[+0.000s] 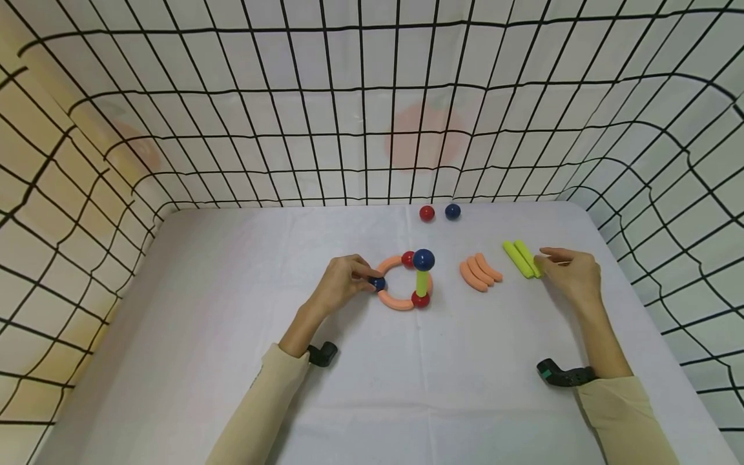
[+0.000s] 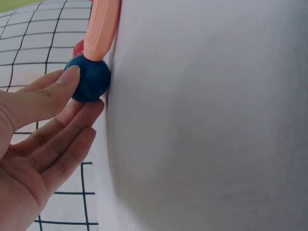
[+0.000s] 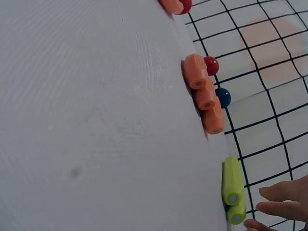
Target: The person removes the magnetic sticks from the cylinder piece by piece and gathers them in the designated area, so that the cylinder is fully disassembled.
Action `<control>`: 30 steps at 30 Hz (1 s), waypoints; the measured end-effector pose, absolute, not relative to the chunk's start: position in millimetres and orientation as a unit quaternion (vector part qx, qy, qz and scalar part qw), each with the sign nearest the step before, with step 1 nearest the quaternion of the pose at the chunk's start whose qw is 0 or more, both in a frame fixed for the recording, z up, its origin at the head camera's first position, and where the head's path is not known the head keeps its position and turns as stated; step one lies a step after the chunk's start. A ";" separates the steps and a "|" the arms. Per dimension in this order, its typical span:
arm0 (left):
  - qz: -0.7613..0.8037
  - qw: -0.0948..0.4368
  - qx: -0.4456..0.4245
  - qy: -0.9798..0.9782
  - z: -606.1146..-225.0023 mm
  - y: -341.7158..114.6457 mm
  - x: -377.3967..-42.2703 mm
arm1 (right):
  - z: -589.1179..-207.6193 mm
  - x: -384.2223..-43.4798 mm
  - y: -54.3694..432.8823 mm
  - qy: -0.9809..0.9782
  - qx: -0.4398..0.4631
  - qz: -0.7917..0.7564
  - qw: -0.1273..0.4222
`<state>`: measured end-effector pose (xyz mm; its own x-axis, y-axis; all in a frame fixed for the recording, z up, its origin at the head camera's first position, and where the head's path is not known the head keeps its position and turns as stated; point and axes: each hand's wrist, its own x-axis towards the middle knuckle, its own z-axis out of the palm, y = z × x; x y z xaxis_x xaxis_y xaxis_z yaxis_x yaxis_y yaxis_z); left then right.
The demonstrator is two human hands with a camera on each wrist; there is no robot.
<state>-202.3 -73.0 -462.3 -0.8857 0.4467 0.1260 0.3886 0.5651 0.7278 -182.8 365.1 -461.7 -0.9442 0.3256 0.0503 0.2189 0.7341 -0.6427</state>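
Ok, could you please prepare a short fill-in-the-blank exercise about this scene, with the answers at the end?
1. The ring ball that the left hand pinches is coloured ____.
2. Beside the right hand lie ____ straight green sticks.
3. The loose curved orange pieces number ____.
4. The loose blue ball lies beside a loose ball coloured ____.

Missing words: blue; two; three; red.

Balls (image 1: 427, 213) are red or dark blue, rods (image 1: 518, 259) lime-green, curved pieces (image 1: 473, 277) peach, mesh (image 1: 363, 89) black-gridded.
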 end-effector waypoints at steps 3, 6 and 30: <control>0.403 0.039 0.236 0.883 -462.2 -73.7 -202.4 | -454.3 -182.0 358.8 -0.931 -0.122 0.322 0.124; 0.406 0.043 0.231 0.883 -461.9 -74.7 -202.6 | -445.2 -181.4 347.2 -0.921 -0.092 0.344 0.159; 0.405 0.023 0.240 0.882 -455.6 -73.2 -200.9 | -392.5 -164.0 238.7 -0.861 0.183 0.471 0.051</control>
<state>-200.9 -73.2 -455.6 -0.8840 0.4415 0.1540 0.4046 0.5573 0.7250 -164.0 238.7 -392.5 -0.9275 -0.2679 0.2606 -0.3639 0.4882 -0.7932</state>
